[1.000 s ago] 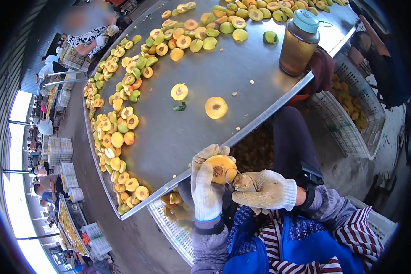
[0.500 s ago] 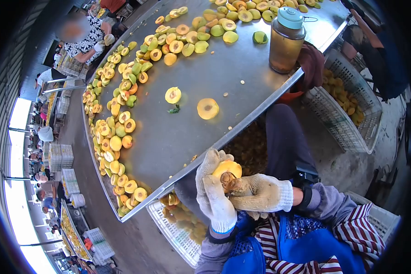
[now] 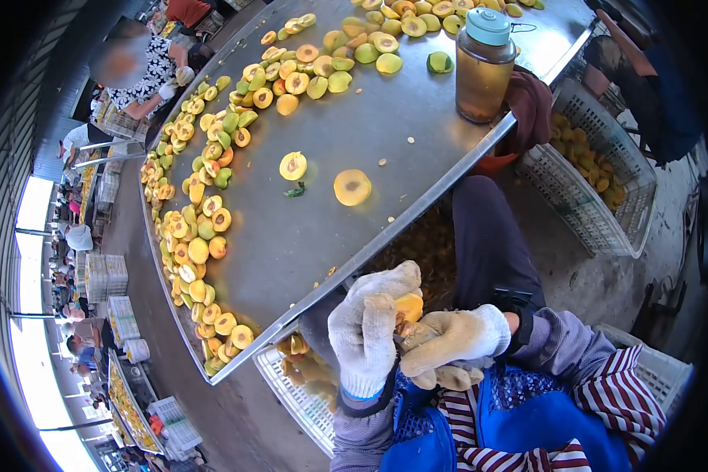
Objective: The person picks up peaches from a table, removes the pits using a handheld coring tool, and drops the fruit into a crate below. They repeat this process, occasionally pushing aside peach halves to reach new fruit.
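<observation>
My left hand (image 3: 366,326), in a pale knitted glove, is wrapped round a yellow fruit half (image 3: 408,307) just off the table's near edge. Against the fruit's lower side is my right hand (image 3: 458,340), gloved too, its fingers closed; whether it holds a small tool or a pit is hidden. On the metal table (image 3: 315,228) beyond lie a loose cut half (image 3: 352,187), a smaller half (image 3: 293,166) and a dark green leaf bit (image 3: 295,189). A long band of halved fruit (image 3: 199,250) runs along the far and left sides.
A lidded bottle (image 3: 484,71) stands near the table's right edge beside a dark red cloth (image 3: 529,106). Crates hold fruit at the right (image 3: 598,169) and under the table (image 3: 303,393). A person (image 3: 145,71) works across the table.
My left hand has turned and closed further over the fruit, which now shows less. My right hand has shifted slightly, its fingers lower. The view has moved a little.
</observation>
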`<state>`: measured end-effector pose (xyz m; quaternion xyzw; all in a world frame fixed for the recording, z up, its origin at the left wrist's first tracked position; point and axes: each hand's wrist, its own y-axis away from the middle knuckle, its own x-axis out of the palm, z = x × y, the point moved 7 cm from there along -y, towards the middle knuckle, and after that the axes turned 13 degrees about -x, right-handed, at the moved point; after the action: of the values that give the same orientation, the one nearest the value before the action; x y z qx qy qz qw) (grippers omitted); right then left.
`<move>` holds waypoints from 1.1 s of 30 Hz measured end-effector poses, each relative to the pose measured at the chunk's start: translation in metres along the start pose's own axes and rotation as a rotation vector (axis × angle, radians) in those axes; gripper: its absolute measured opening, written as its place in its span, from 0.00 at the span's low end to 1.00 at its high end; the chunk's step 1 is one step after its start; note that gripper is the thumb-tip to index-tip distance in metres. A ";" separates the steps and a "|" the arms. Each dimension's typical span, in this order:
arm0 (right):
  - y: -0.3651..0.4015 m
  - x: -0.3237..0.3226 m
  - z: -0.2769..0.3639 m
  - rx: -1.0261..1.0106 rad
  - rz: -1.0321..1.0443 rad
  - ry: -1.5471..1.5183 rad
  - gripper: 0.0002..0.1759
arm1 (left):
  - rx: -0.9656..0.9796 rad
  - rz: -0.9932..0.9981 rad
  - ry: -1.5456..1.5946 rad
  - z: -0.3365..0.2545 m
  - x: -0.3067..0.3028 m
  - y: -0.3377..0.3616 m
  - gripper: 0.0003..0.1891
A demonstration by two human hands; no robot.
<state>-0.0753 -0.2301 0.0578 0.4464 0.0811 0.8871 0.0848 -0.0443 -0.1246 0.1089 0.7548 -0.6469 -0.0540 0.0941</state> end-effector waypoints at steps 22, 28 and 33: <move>0.003 -0.015 -0.006 -0.046 0.181 -0.008 0.24 | -0.116 -0.533 -1.398 0.060 -0.161 0.041 0.15; -0.007 -0.009 0.007 -0.040 -0.006 -0.006 0.21 | -0.099 -0.348 -0.808 0.048 -0.094 -0.081 0.25; 0.003 -0.028 0.014 -0.053 -0.204 0.062 0.20 | -0.172 -0.346 -1.091 0.097 -0.059 -0.214 0.43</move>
<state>-0.0482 -0.2384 0.0447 0.4057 0.1054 0.8891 0.1839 0.1336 -0.0424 -0.0334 0.7021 -0.4621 -0.5026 -0.2022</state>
